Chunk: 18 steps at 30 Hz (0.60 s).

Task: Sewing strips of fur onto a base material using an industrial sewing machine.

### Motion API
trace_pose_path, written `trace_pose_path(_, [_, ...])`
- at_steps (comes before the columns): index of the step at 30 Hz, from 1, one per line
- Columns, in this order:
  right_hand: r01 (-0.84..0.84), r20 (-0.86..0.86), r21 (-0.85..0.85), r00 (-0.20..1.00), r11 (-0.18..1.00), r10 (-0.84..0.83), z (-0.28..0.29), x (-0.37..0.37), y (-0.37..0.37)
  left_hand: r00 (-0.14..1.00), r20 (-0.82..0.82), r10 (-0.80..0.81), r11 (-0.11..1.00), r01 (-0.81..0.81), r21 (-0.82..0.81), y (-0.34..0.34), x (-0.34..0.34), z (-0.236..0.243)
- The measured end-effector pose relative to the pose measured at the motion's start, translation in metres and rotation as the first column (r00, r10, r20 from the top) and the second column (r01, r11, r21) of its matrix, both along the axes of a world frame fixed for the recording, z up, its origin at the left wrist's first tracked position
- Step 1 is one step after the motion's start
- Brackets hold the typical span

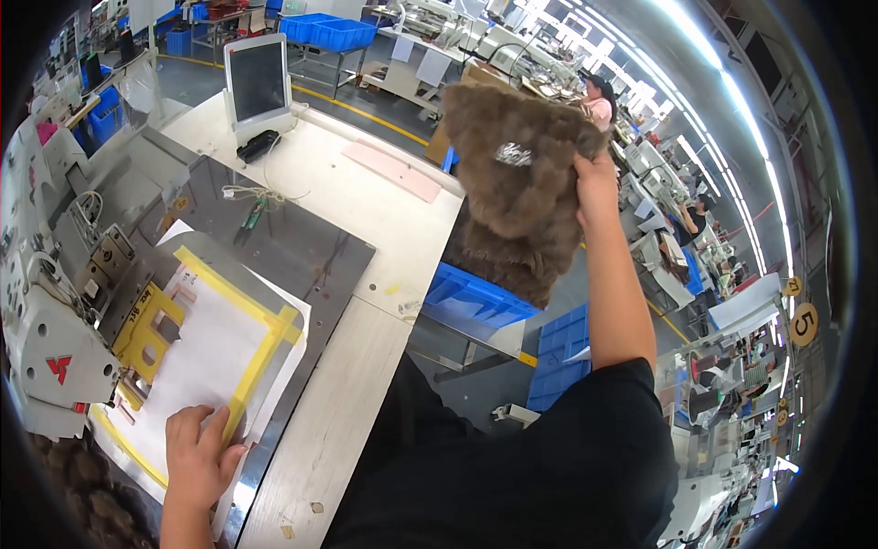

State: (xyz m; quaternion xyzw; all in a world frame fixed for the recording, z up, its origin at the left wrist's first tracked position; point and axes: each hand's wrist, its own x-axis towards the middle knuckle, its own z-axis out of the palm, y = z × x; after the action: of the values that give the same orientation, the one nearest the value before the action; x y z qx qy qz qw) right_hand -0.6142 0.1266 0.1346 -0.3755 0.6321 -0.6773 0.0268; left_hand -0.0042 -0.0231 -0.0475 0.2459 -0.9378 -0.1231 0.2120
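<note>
Stretching across the middle, the long white worktable (320, 197) carries a dark grey metal plate (340, 265) on its left part. At the far left stands a bulky white sewing machine (55, 352), its head over the near end of a white sheet (215, 343) edged with yellow tape. No fur lies on the visible part of that sheet; what sits directly under the machine head is too hidden to tell.

The piece in hand, a soft brown fur panel (485, 188), hangs beyond the right edge of the worktable, above a blue plastic crate (485, 300). More brown fur (512, 261) lies below it at the crate, though where one piece ends and the other begins is hard to make out. Another heap of dark brown fur (91, 494) shows at the lower left.

The right hand (596, 190) pinches the fur panel by its right edge. The left hand (197, 453) grasps nothing: its fingers are loosely spread and appear to rest on the sheet beside the yellow tape.

A flat yellow plate with cut-out openings (146, 334) lies near the machine head. Smallest, a white embroidered-looking mark (514, 154) sits on the fur panel, so the marking of this piece seems done; setting it down is not, since the right hand has not let go.
</note>
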Motion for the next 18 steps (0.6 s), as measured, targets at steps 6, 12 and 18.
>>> trace_pose_path(6, [-0.126, -0.084, 0.069, 0.988, 0.990, 0.132, -0.009, 0.065, -0.017, 1.000, 0.007, 0.027, 0.999, -0.028, 0.025, 0.001, -0.002, 0.003])
trace_pose_path(12, [-0.265, -0.216, 0.050, 0.938, 0.963, 0.270, -0.012, 0.109, -0.027, 0.999, 0.029, 0.039, 0.999, -0.040, 0.016, 0.001, 0.000, 0.005])
trace_pose_path(18, [-0.141, -0.144, 0.049, 0.979, 0.989, 0.147, 0.011, 0.096, -0.029, 0.998, 0.048, 0.050, 0.998, -0.051, 0.031, -0.001, 0.001, 0.006])
